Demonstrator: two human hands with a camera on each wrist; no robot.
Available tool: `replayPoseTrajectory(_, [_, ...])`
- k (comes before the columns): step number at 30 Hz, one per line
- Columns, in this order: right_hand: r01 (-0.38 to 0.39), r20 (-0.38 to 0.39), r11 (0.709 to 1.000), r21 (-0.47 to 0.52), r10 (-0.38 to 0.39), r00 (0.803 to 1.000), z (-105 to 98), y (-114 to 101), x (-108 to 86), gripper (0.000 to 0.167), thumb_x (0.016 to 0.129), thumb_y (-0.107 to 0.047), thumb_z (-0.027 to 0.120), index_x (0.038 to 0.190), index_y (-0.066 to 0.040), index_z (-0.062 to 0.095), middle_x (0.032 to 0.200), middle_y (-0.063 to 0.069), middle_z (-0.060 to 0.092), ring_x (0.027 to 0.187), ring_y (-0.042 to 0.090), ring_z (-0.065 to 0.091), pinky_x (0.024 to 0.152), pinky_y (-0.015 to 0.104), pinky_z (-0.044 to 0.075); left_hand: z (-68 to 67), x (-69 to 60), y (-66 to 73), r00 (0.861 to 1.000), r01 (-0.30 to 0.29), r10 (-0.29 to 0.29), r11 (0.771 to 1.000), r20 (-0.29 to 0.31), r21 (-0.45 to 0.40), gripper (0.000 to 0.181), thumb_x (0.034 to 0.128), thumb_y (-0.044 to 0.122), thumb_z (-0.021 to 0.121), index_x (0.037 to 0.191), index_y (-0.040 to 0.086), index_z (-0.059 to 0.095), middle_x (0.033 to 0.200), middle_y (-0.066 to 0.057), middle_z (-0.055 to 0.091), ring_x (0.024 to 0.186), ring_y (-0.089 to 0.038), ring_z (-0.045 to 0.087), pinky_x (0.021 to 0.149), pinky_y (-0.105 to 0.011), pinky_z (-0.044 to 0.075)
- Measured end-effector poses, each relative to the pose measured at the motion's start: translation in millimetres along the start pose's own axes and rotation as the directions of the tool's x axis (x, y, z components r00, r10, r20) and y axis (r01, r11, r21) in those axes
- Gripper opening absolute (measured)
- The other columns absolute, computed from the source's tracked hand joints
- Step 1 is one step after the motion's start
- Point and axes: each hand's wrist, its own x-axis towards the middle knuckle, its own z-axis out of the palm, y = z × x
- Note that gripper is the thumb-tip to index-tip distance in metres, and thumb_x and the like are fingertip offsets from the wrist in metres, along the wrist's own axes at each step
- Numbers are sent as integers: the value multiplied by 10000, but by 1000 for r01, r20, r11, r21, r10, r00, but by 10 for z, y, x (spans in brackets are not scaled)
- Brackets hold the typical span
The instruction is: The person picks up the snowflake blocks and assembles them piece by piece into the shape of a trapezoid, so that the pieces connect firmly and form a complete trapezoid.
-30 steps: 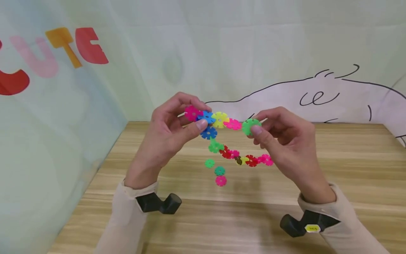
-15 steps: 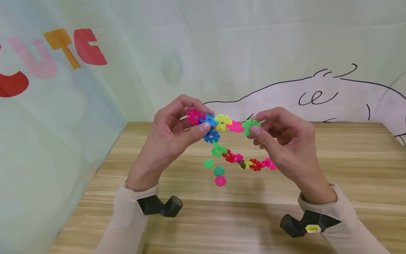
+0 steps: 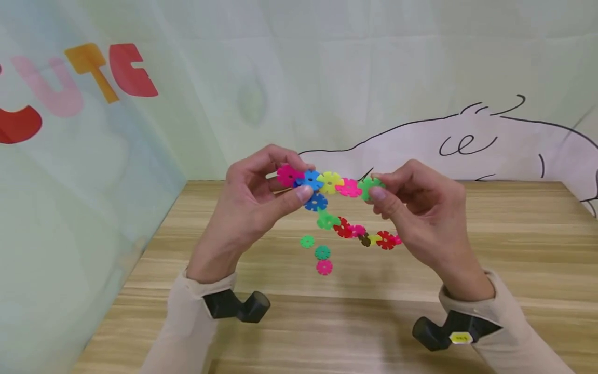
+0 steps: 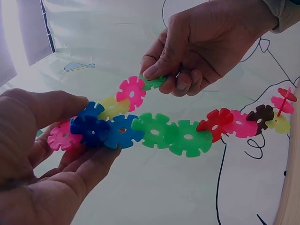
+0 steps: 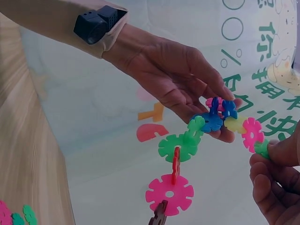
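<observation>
My left hand [image 3: 245, 213] pinches a chain of slotted plastic snowflake discs by a blue disc [image 3: 312, 179], with a magenta disc [image 3: 288, 176] behind its thumb. From there a yellow disc [image 3: 330, 183] and a pink disc [image 3: 348, 188] run right. At the pink disc's edge is a green disc [image 3: 368, 186], pinched between thumb and fingers of my right hand [image 3: 425, 218]. A longer branch hangs from a lower blue disc [image 4: 124, 133] through green discs [image 4: 190, 137], red, pink, dark brown and yellow ones. How deep the green disc's slot engages cannot be seen.
Three loose discs lie on the wooden table [image 3: 289, 332] below the hands: light green [image 3: 307, 241], teal [image 3: 322, 253] and pink [image 3: 324, 267]. A printed cloth backdrop [image 3: 299, 78] rises behind and left of the table. Each wrist carries a black camera.
A small gap stood between the green and pink discs; now they meet. My left hand has shifted slightly right and down with the chain, while the right hand stays nearly in place.
</observation>
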Motion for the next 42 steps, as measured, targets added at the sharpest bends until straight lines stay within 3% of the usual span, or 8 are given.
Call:
replayPoseTrajectory(7, [-3, -13, 999, 45, 3, 1000, -3, 17, -11, 131, 887, 205, 708, 1002, 157, 670, 862, -69, 787, 687, 108, 700, 615, 185, 583, 39, 2, -20, 1000, 11, -11, 1000, 19, -19, 245, 929, -27, 764, 1129, 102, 705, 1161, -92, 701, 853, -236, 743, 829, -345, 675])
replayPoseTrajectory(12, [-5, -21, 996, 94, 7, 1000, -13, 12, 7, 128, 880, 209, 710, 997, 171, 671, 852, -30, 794, 679, 112, 706, 605, 191, 585, 37, 8, -29, 1000, -1, 1, 1000, 21, 12, 251, 938, -19, 759, 1152, 98, 699, 1171, -99, 697, 894, -260, 742, 837, -352, 676])
replayPoseTrajectory(17, [-15, -7, 994, 112, 16, 1000, -22, -29, 13, 155, 895, 194, 707, 1039, 137, 710, 856, -1, 789, 688, 125, 709, 623, 198, 592, 23, 7, 6, 998, -35, 31, 994, 47, 101, 341, 939, -6, 749, 1261, 76, 671, 1224, -117, 688, 1015, -295, 709, 830, -328, 664])
replayPoseTrajectory(22, [-25, 53, 994, 103, 19, 998, 12, -61, 15, 193, 906, 159, 732, 1056, 40, 756, 886, 2, 790, 702, 141, 689, 645, 199, 589, 14, -13, 42, 989, -97, 70, 972, 130, 216, 451, 934, -5, 746, 1366, 68, 639, 1301, -108, 688, 1201, -268, 713, 976, -376, 649])
replayPoseTrajectory(26, [-29, 147, 1000, 13, 27, 989, 26, -40, 13, 217, 907, 120, 766, 1058, -34, 788, 894, 19, 789, 718, 139, 681, 682, 212, 613, 46, -49, 89, 983, -88, 28, 937, 180, 338, 439, 941, 63, 791, 1352, 138, 655, 1305, 10, 715, 1209, -148, 737, 1057, -378, 615])
replayPoseTrajectory(31, [26, 224, 999, -37, -17, 974, 63, -10, 4, 261, 874, 104, 811, 1075, -63, 813, 874, 23, 788, 712, 104, 675, 673, 218, 612, 117, -74, 90, 968, -86, -28, 896, 249, 436, 418, 919, 147, 857, 1291, 201, 672, 1191, 96, 757, 1069, -41, 763, 978, -332, 627])
replayPoseTrajectory(37, [16, 222, 1000, -24, -10, 975, 106, 8, -11, 222, 863, 105, 824, 1005, -60, 778, 832, 18, 761, 662, 97, 651, 617, 220, 581, 131, -67, 62, 964, -69, -58, 889, 260, 452, 445, 900, 153, 882, 1286, 183, 664, 1195, 36, 764, 988, -44, 784, 917, -302, 651])
replayPoseTrajectory(42, [-3, 204, 1000, -14, 6, 979, 117, 36, -12, 233, 878, 111, 806, 1047, -35, 741, 841, 23, 741, 698, 110, 678, 657, 220, 605, 49, -61, 59, 957, -76, -63, 888, 284, 454, 479, 926, 127, 850, 1361, 167, 652, 1296, 28, 733, 1043, -48, 777, 981, -285, 637])
